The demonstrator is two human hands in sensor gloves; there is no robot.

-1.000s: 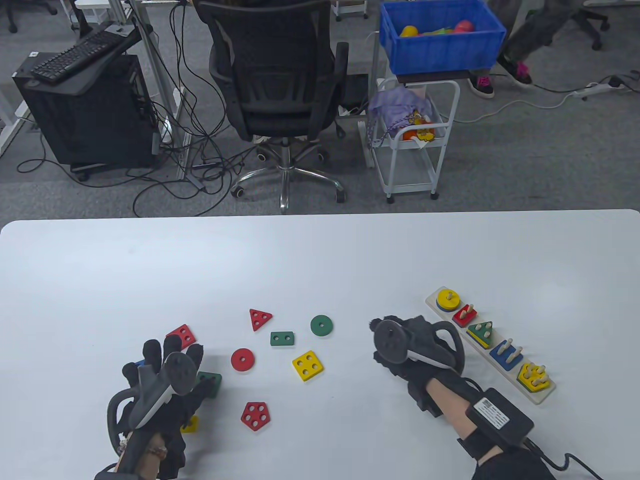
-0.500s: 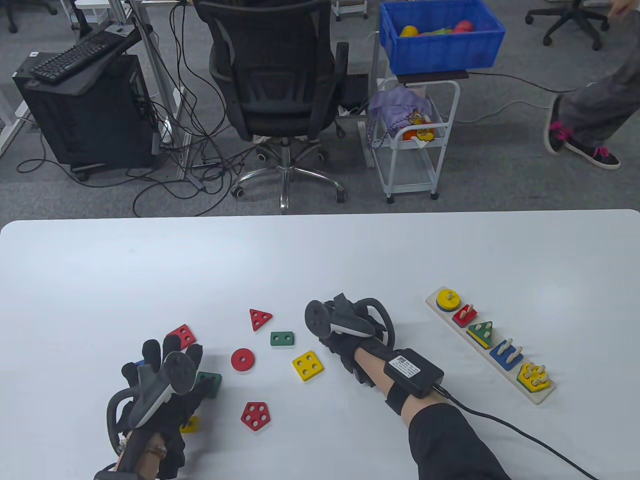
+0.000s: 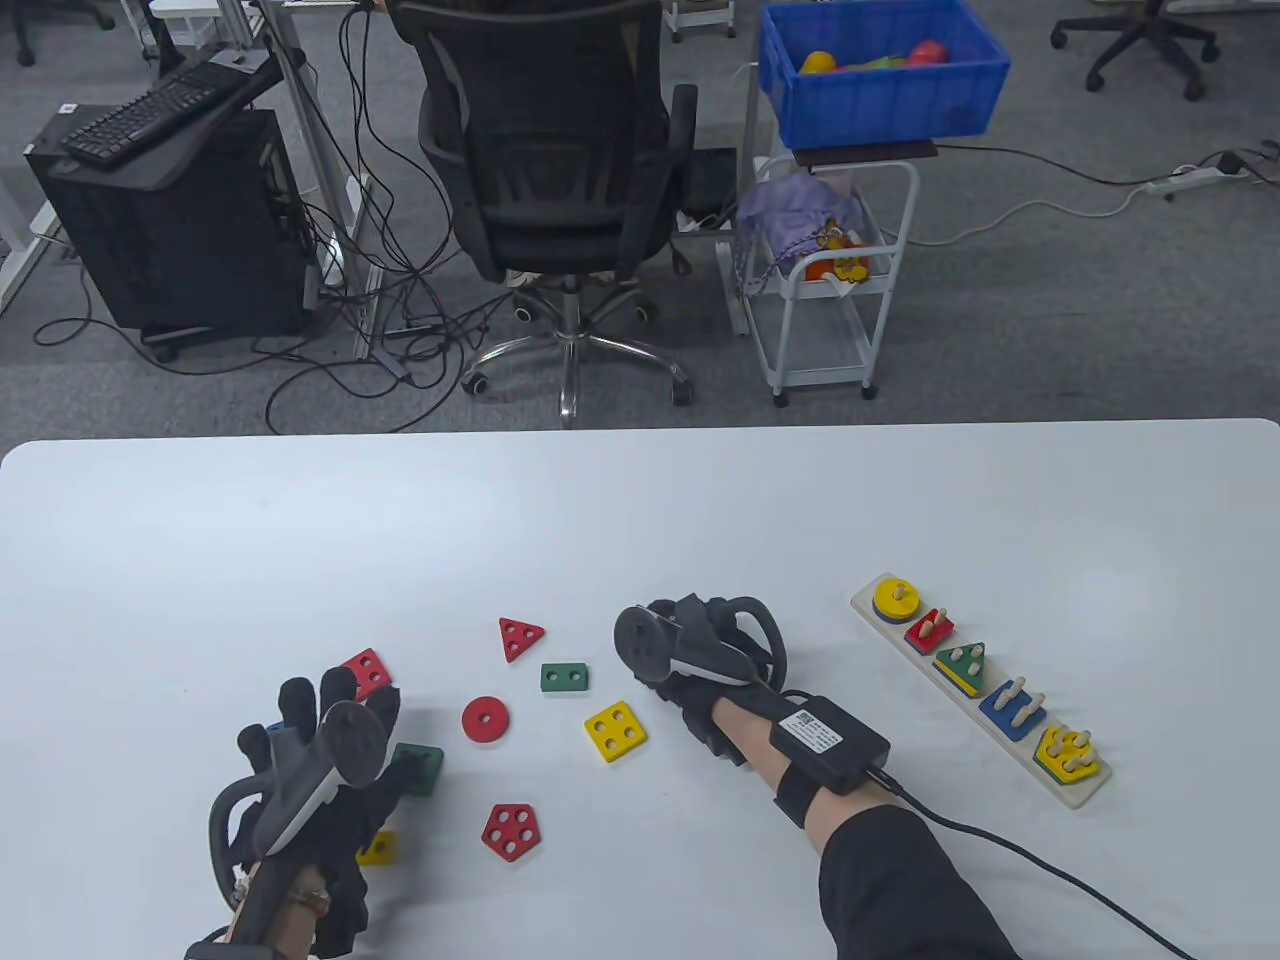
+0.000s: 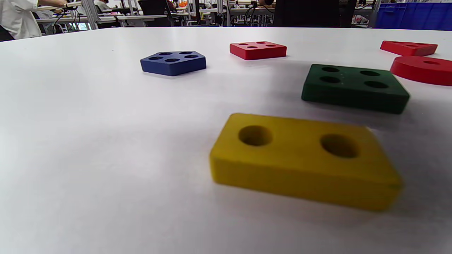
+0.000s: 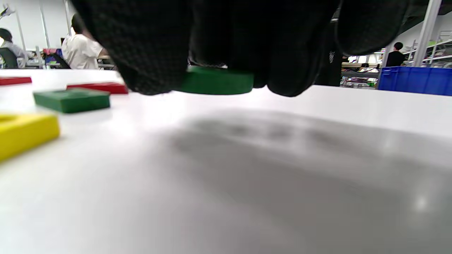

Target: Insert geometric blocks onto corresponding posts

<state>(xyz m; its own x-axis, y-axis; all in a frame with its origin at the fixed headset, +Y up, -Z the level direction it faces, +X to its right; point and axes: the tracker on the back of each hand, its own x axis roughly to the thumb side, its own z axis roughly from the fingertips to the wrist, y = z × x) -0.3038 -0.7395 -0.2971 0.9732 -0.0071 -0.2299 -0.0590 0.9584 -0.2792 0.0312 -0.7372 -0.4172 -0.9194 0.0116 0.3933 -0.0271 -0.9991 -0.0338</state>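
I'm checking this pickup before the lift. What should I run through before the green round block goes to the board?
1. Right grip over the green round block: ok, fingers flank it.
2. Hold closed: cannot tell, contact is hidden.
3. Block off the table: not ok, it seems to rest there.
4. Room on the single post: ok, its tip shows above the yellow round block.
5. Way to the board: ok, no blocks between.
6. Left grip clear: ok, far left.

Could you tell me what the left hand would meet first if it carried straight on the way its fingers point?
Probably the red square block, just past the left hand's fingertips; the blue pentagon block lies close by, so depth leaves some doubt.
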